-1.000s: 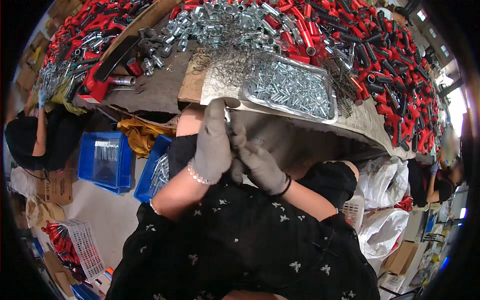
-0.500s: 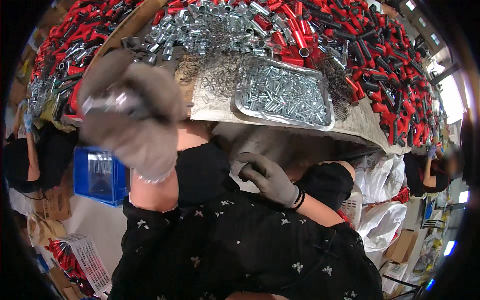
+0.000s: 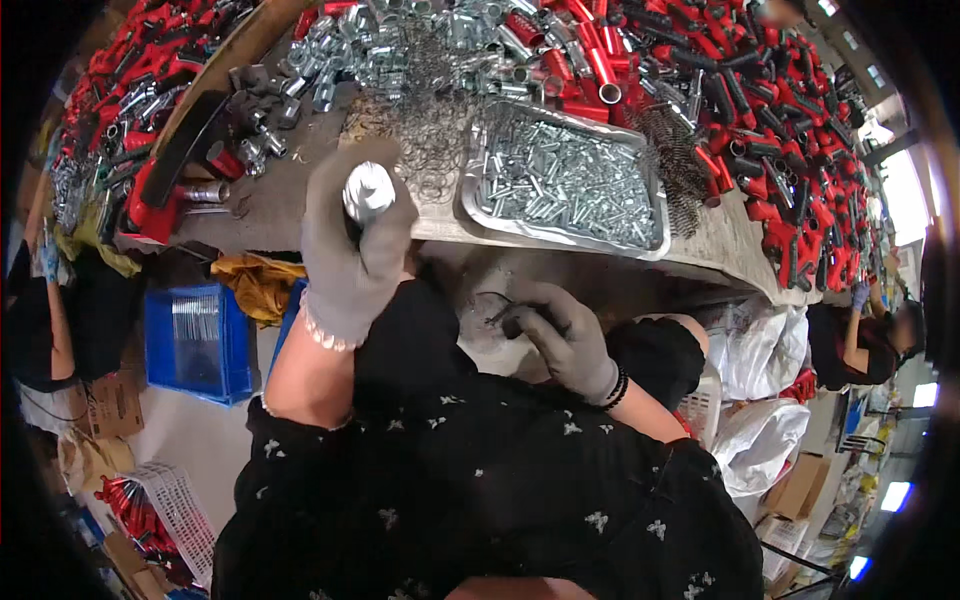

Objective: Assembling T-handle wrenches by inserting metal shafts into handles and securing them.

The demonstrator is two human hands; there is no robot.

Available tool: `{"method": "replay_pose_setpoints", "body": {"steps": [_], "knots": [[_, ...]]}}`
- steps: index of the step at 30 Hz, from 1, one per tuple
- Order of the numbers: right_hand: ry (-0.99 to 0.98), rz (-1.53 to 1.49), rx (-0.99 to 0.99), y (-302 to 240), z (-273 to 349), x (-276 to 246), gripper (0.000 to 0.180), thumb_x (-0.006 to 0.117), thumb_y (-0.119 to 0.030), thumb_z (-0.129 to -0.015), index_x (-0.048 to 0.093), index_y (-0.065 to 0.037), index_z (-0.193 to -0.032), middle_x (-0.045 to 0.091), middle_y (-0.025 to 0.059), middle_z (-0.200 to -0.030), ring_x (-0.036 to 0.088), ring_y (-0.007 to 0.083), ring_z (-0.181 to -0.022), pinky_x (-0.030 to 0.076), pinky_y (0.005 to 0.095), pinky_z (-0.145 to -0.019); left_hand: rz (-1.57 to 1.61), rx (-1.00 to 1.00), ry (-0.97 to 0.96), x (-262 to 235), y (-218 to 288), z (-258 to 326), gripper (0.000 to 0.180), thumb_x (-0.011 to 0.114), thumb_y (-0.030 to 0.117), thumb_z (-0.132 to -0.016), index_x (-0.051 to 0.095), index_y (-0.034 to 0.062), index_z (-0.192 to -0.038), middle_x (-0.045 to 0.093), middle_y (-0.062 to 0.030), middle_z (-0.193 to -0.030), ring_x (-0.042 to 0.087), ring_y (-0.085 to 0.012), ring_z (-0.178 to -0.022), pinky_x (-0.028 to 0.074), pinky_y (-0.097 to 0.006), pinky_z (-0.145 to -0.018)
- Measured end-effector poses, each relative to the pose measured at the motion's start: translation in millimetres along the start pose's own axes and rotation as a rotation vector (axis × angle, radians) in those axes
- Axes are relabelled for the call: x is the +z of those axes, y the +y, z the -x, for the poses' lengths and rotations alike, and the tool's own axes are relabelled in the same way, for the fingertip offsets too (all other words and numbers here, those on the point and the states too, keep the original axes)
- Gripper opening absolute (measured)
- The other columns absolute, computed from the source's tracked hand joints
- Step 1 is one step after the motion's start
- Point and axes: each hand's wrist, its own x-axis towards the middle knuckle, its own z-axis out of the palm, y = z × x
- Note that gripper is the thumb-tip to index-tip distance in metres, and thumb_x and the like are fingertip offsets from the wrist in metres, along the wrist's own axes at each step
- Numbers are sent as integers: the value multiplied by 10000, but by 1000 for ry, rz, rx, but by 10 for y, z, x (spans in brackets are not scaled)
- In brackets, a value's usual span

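The left hand point(image 3: 352, 235) is closed around a shiny metal piece point(image 3: 369, 191) — its bright end facing up — in front of the table's point(image 3: 270, 222) near edge, left of the tray point(image 3: 570, 241) of pins point(image 3: 575, 185). The right hand point(image 3: 568, 345), lower and near the knee point(image 3: 690, 335), has curled fingers beside a thin dark wire point(image 3: 492, 296) — whether they grip it, I cannot tell.

Workshop interior of the factory kind — a long surface point(image 3: 270, 222) carries heaped red-and-black parts point(image 3: 790, 130), loose springs point(image 3: 685, 190) and a metal tray point(image 3: 570, 238) of pins point(image 3: 575, 190); blue crates point(image 3: 236, 350), white sacks point(image 3: 765, 450) and cardboard boxes point(image 3: 115, 405) stand about the floor point(image 3: 195, 430) — with other people point(image 3: 835, 345) at both sides.
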Motion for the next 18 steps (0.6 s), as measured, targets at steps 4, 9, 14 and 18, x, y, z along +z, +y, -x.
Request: {"method": "replay_pose_setpoints", "body": {"steps": [4, 9, 14, 18], "knots": [[36, -35, -98, -157, -139, -23, 266, 585, -87, -958, 607, -8, -1211, 684, 97, -948, 649, 135, -839, 509, 281, -770, 274, -196, 80, 32, 202, -52, 384, 607, 255, -965, 526, -24, -1216, 584, -53, -879, 549, -86, -723, 443, -217, -609], [9, -62, -29, -107, 23, -6, 252, 584, -91, -961, 612, 1, -1194, 689, 93, -948, 651, 131, -842, 512, 281, -774, 564, -225, 156, 1, 503, -398, 574, 455, 593, -991, 556, 51, -1153, 425, 16, -610, 402, -86, -506, 307, -227, -458], [47, -52, -105, -218, 34, -97, 304, 564, -139, -977, 579, 15, -1238, 677, 119, -1029, 644, 150, -900, 504, 290, -818, 792, -668, -49, 393, 588, -168, 646, 390, 714, -948, 604, 114, -1057, 260, 51, -529, 246, -77, -428, 188, -235, -387], [376, -27, -418, -247, -47, -198, 372, 539, -185, -985, 528, 14, -1299, 650, 132, -1114, 622, 170, -995, 483, 309, -876, 372, -872, -379, 796, 579, 281, 751, 240, 728, -977, 600, 82, -1105, 572, 1, -735, 456, -82, -538, 310, -219, -465]]}}
